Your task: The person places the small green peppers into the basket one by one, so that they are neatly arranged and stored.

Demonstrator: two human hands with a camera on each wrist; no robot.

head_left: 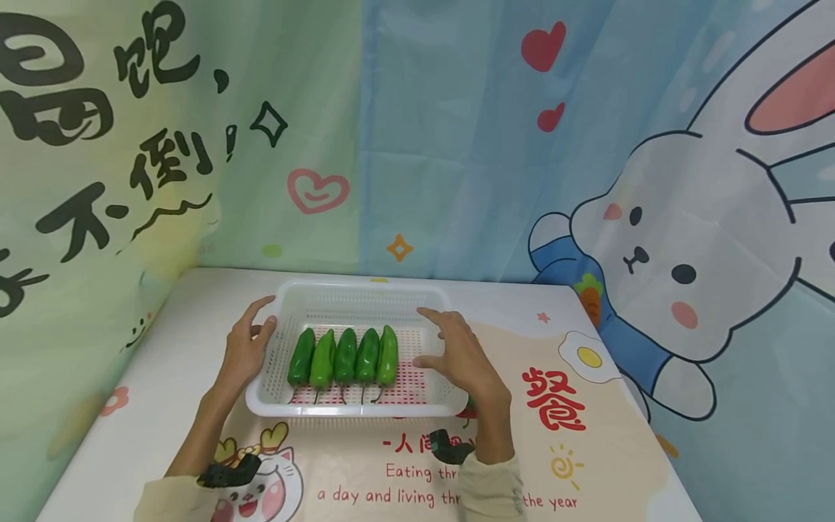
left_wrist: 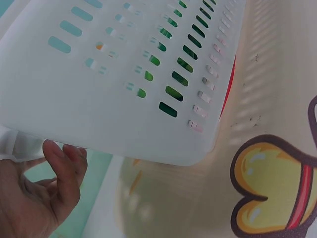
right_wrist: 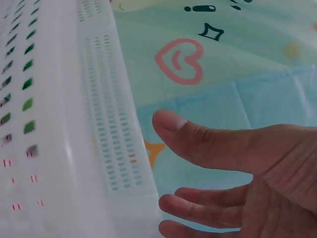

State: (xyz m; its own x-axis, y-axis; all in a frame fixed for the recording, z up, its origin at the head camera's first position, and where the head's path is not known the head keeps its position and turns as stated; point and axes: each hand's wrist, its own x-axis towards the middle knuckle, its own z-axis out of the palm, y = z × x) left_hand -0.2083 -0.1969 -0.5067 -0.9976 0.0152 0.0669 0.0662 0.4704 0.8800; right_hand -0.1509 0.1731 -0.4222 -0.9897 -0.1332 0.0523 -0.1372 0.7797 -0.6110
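Note:
A white perforated plastic basket [head_left: 417, 411] stands on the table, with several green peppers [head_left: 346, 357] side by side in it, stems toward the near side. My left hand [head_left: 243, 349] is at the basket's left rim, with the thumb toward the rim and the index finger reaching forward. The left wrist view shows this hand [left_wrist: 47, 193] with its fingertips right at the rim. At the right end, my right hand [head_left: 464, 359] overlaps the basket, thumb and fingers spread apart. In the right wrist view, nothing lies between the thumb and fingers of this hand [right_wrist: 223, 173].
A printed mat [head_left: 554, 464] with a cartoon cat, lettering and a fried egg covers part of the white table [head_left: 150, 348]. Behind the table hangs a backdrop [head_left: 443, 181] with hearts and a rabbit. Black bands [head_left: 230, 471] circle both wrists.

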